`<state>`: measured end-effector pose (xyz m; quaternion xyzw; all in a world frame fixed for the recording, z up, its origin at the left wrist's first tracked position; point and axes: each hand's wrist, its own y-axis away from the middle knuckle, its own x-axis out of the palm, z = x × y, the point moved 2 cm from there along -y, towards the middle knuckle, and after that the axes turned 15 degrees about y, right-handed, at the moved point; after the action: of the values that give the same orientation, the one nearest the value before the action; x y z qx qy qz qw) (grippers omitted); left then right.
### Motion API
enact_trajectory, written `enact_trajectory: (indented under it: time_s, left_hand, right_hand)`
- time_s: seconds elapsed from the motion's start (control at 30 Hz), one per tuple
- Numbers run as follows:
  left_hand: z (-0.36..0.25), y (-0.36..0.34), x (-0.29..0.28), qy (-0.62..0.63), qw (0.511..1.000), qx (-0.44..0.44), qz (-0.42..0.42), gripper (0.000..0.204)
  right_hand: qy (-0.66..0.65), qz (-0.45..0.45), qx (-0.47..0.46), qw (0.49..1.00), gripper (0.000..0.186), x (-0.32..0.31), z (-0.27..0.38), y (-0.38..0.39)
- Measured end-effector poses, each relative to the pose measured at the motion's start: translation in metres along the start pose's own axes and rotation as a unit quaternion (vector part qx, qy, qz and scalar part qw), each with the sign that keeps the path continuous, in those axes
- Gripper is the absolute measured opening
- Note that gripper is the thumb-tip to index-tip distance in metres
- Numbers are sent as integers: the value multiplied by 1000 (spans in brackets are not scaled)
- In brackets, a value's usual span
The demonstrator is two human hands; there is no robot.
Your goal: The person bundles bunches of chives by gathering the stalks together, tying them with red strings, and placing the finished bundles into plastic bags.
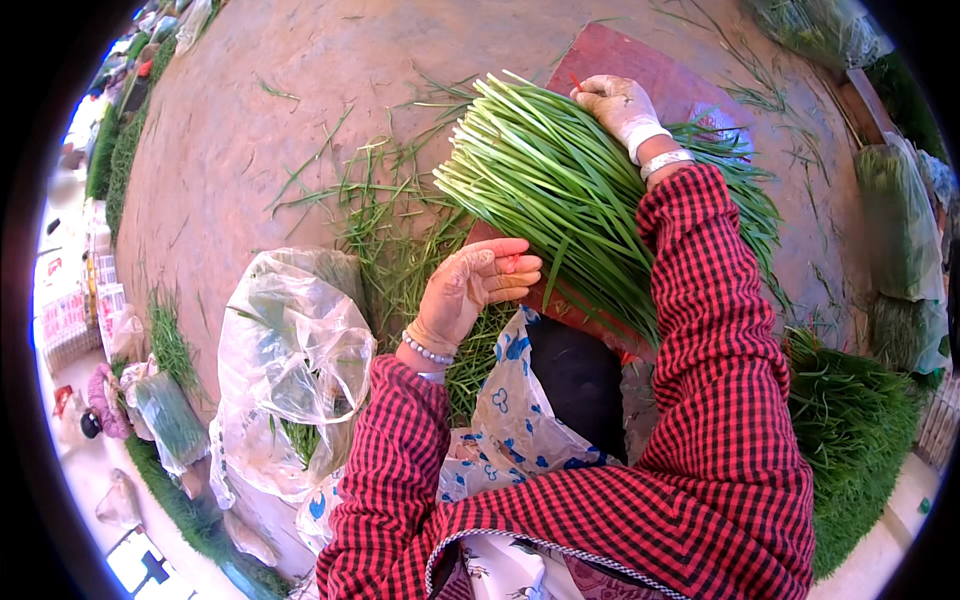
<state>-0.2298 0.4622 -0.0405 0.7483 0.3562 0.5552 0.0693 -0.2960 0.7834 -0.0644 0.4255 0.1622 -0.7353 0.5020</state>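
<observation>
Right grip (620,107) on red tie (576,84) — left grip (463,292) beside green stalks (560,185)

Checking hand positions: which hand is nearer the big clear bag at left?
Left. The left hand is right of the bag; the right hand is farther off, at the upper right of the bundle.

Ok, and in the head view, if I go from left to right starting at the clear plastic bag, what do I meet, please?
Clear plastic bag → left hand → right hand → heap of dark green stalks.
</observation>
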Motion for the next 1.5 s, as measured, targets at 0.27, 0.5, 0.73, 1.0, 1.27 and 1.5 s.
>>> enact_trajectory:
  time_s: [0.27,0.5,0.73,1.0,1.27,1.5]
  left_hand:
    - [3,-20,13,-197,979,30,-41,22]
    - [9,-24,37,-185,974,129,-10,13]
    - [35,-14,57,-153,964,212,-38,16]
    - [35,-4,48,-137,969,194,-72,17]
    - [36,-7,57,-145,954,252,-80,17]
    - [33,-23,62,-158,946,253,-126,16]
  right_hand:
    - [-169,84,-16,982,22,-33,11,22]
    - [220,-98,-224,944,17,-37,63,79]
    - [121,-314,-239,911,7,17,62,142]
    - [65,-284,-309,905,13,18,60,179]
    - [59,-260,-321,909,14,18,55,165]
    - [34,-212,-328,920,19,16,49,161]
